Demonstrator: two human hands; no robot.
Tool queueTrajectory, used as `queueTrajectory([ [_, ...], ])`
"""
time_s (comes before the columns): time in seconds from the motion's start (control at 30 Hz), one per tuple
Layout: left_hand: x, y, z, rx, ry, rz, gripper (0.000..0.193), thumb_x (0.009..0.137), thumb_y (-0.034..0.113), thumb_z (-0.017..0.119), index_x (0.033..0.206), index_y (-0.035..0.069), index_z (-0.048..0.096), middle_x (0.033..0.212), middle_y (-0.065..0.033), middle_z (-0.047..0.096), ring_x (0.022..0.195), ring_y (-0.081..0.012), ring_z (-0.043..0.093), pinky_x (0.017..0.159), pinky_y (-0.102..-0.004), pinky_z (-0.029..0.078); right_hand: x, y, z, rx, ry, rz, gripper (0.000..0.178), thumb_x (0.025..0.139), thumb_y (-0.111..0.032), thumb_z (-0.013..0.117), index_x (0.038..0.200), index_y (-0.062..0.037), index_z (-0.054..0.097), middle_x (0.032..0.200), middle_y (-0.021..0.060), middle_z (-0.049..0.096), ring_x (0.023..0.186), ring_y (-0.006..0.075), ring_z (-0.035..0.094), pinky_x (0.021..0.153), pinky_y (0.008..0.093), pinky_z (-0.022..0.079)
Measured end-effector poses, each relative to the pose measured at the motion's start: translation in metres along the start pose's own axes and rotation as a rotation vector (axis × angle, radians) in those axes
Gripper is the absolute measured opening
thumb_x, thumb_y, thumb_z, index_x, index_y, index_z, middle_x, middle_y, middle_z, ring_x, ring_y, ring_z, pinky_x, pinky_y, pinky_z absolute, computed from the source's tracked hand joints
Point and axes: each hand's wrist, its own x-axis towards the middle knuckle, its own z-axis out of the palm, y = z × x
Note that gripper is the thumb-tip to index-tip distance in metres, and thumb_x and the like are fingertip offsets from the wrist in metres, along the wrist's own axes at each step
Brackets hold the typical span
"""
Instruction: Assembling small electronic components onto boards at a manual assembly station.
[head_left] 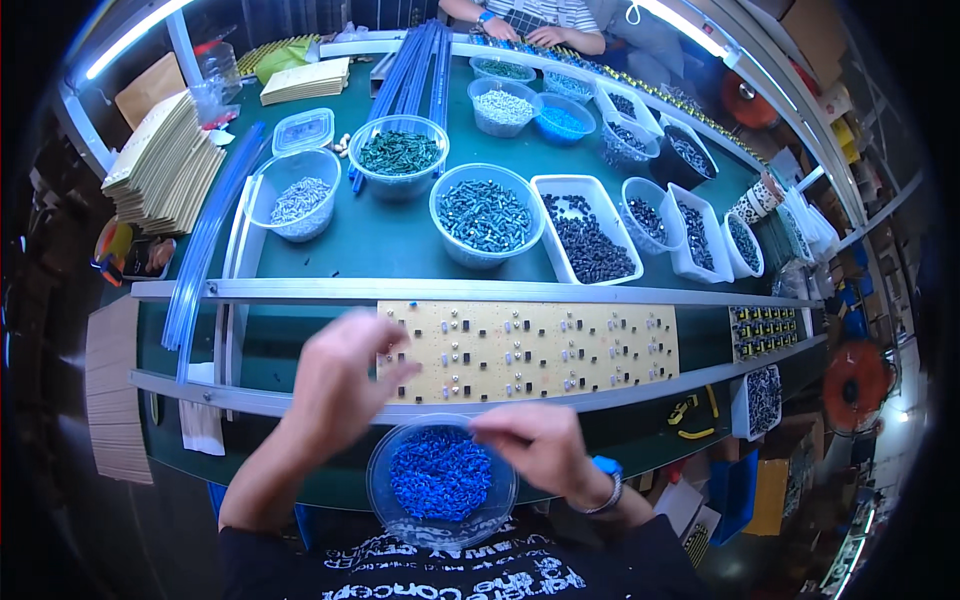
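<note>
My left hand (345, 370) hovers over the left end of a tan circuit board (590, 385), slightly blurred. Its thumb and forefinger are apart, and I see nothing between them. Small black, white and clear parts stand in rows on the board, and one blue piece (413, 303) sits at its upper left edge. A clear round bowl (375, 485) of small blue components (440, 475) is close to my body, below the board. My right hand (540, 440) is at the bowl's upper right rim, fingertips pinched together; whatever they hold is too small to make out.
Metal rails (480, 290) run above and below the board. Beyond them stand several tubs of parts, including a bowl of green components (485, 215) and a white tray of black ones (590, 240). Yellow-handled pliers (690, 415) lie right. A co-worker's hands (520, 32) are at the far side.
</note>
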Motion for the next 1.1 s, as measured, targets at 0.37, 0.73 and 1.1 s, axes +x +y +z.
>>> queueTrajectory([
  [0.37,-0.071,0.026,0.059,0.087,-0.584,0.286,0.009,0.07,0.008,0.056,0.077,0.003,0.053,0.071,-0.0092,0.054,0.067,-0.0244,0.059,0.056,-0.0346,0.049,0.106,0.036,-0.029,-0.311,0.089,-0.113,0.024,0.07,0.003,0.07,0.093,-0.0021,0.066,0.076,0.006,0.066,0.064,0.0122,0.062,0.062,0.0241,0.048],
  [0.73,-0.07,0.027,0.044,-0.074,-0.557,0.13,0.016,0.071,0.003,0.055,0.086,0.0,0.051,0.081,-0.0129,0.053,0.07,-0.0281,0.059,0.06,-0.0353,0.05,0.131,0.064,0.001,-0.477,-0.108,-0.254,0.037,0.071,-0.002,0.068,0.107,-0.0079,0.061,0.076,0.0031,0.068,0.078,0.019,0.058,0.082,0.0327,0.044],
  [1.1,-0.068,0.021,0.043,-0.136,-0.621,0.168,0.018,0.07,0.001,0.055,0.088,0.001,0.055,0.084,-0.0126,0.057,0.078,-0.0296,0.06,0.066,-0.0382,0.05,0.137,0.061,0.011,-0.674,-0.115,-0.503,0.039,0.068,-0.002,0.067,0.106,-0.0091,0.062,0.07,-0.0004,0.065,0.073,0.0166,0.054,0.075,0.0302,0.043],
])
